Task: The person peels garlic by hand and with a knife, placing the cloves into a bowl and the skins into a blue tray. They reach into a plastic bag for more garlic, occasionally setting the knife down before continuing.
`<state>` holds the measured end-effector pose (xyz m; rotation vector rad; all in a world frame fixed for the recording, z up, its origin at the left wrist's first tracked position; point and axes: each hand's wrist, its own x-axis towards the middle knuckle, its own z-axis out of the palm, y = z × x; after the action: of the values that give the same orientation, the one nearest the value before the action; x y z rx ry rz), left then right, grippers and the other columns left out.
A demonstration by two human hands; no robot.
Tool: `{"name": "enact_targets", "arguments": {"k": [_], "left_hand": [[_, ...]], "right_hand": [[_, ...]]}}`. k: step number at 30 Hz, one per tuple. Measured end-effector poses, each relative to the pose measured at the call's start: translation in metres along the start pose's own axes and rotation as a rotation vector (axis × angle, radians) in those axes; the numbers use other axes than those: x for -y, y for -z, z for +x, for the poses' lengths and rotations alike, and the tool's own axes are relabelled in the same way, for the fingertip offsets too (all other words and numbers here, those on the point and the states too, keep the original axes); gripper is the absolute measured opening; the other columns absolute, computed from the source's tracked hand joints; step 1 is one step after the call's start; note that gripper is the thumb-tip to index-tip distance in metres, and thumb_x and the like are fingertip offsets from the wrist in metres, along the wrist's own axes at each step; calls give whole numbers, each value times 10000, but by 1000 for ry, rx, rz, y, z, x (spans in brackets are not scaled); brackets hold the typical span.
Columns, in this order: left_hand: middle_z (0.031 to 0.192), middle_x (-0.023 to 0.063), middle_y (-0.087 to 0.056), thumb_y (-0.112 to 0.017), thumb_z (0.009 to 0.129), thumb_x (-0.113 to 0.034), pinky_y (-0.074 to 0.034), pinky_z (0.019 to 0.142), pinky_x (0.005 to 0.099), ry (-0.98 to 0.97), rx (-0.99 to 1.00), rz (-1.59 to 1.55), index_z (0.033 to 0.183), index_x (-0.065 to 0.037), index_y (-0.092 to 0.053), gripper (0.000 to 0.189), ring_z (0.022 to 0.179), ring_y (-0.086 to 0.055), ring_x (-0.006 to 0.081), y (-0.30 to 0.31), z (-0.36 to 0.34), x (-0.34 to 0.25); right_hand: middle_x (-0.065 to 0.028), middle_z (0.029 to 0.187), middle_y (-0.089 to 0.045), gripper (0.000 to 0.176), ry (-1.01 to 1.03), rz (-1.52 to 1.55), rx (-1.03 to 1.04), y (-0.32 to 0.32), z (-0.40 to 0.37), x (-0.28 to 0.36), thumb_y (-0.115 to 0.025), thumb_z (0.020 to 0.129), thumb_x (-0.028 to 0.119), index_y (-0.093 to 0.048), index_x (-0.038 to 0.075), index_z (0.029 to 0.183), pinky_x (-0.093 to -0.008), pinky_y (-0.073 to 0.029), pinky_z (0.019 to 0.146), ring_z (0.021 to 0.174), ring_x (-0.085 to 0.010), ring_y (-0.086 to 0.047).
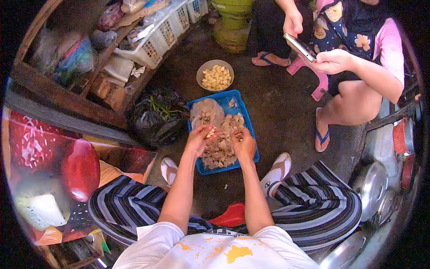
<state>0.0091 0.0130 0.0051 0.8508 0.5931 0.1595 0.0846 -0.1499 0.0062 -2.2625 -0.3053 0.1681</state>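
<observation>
Both hands are over a blue tray (246, 111) on the floor. My left hand (199, 138) has its fingers curled around several pale peeled garlic cloves (211, 133). My right hand (244, 144) is bent inward, its fingertips closed on a small piece that looks like garlic. Beneath and between the hands lies a heap of garlic bulbs and papery skins (219, 150). A clear plastic bag (207, 110) with more garlic rests at the tray's upper left. Beyond the tray, a round bowl (199, 80) holds peeled cloves.
A black plastic bag (156, 121) with green stems sits left of the tray. White baskets (152, 51) stand on a wooden shelf at upper left. At upper right, a seated person (358, 98) holds a phone (300, 47). Metal pots (371, 188) are at the right edge.
</observation>
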Motion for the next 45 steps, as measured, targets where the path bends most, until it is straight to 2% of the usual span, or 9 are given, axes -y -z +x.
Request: {"name": "enact_targets", "arguments": {"k": [14,21,28,29,31,32,35,41,45], "left_hand": [[918,84,-607,-556,874,-113,-545,750,321,-23,-38,129,977,1,-581,155,859,-604,167,-16,-3,6],[912,155,-608,-506,878,-64,-555,691,325,-19,-92,-85,925,35,-562,123,845,-625,250,-12,1,3],[762,106,-551,-442,885,-141,-532,722,357,44,3,-304,915,16,-532,183,746,-575,255,12,118,-13],[788,108,-538,-427,889,-158,-523,747,379,-200,38,128,933,17,-514,201,782,-561,262,16,138,-18],[882,120,-520,-422,886,-205,-500,784,415,-264,-85,59,978,17,-493,251,868,-529,269,-15,157,-50],[951,131,-515,-432,879,-234,-487,797,430,-77,-234,-443,1005,15,-489,285,918,-511,270,-47,156,-76],[1083,140,-491,-456,858,-296,-459,785,437,-42,-68,-364,1094,-9,-479,372,1004,-478,265,-40,185,-97],[990,217,-605,-495,813,-315,-456,708,428,-80,-36,1107,983,18,-596,387,870,-587,334,-5,162,-69],[818,237,-624,-517,769,-220,-462,703,447,-272,-252,1700,798,-7,-647,252,786,-618,360,21,117,15]], "right_hand": [[-166,796,-629,278,142,283,55,-13,-4,24,-660,748,280,-633,19,842,-400,-450,686,757,-335,-601],[-175,776,-632,244,34,99,-40,5,2,17,-623,777,244,-633,35,902,-399,-463,670,752,-351,-611],[-192,892,-636,263,25,112,-36,1,5,-15,-583,810,236,-614,19,955,-421,-463,725,830,-359,-606],[-190,867,-639,263,14,99,-50,1,6,-16,-587,809,234,-618,15,951,-410,-467,718,819,-352,-613],[-184,818,-643,263,-4,76,-77,0,8,-16,-594,808,230,-626,7,943,-390,-474,703,795,-338,-628],[-184,823,-644,263,6,75,-74,-1,9,-19,-597,807,227,-626,3,941,-387,-475,707,796,-336,-629],[-182,827,-648,257,21,90,-78,-7,14,-30,-603,805,218,-627,-2,935,-381,-476,713,793,-333,-632],[-198,841,-642,270,-66,144,-17,-1,15,-22,-558,844,248,-628,0,923,-394,-477,706,793,-345,-627],[-189,789,-642,298,-79,103,-14,-10,14,-28,-582,838,300,-637,12,896,-384,-473,678,767,-344,-631]]}}
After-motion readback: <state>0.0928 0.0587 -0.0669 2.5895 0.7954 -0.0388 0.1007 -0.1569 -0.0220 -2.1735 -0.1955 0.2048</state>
